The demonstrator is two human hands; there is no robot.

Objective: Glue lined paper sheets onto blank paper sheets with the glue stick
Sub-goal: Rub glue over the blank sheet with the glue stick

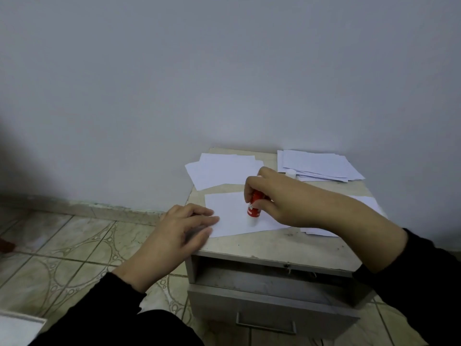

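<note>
Red glue stick [254, 205] upright, tip down on white sheet [234, 213] at bench front; blank sheets [219, 171] back-left, lined stack [319, 163] back-right.

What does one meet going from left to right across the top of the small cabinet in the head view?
Left hand pressing the white sheet's edge → red glue stick gripped by the right hand → small white cap → stack of white paper sheets at the far right.

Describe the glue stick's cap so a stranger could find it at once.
Start at the small grey cabinet against the wall. At its back right lies a fanned stack of paper; the cap stands at that stack's near left edge. It is the only small white cylinder among flat sheets.
</note>
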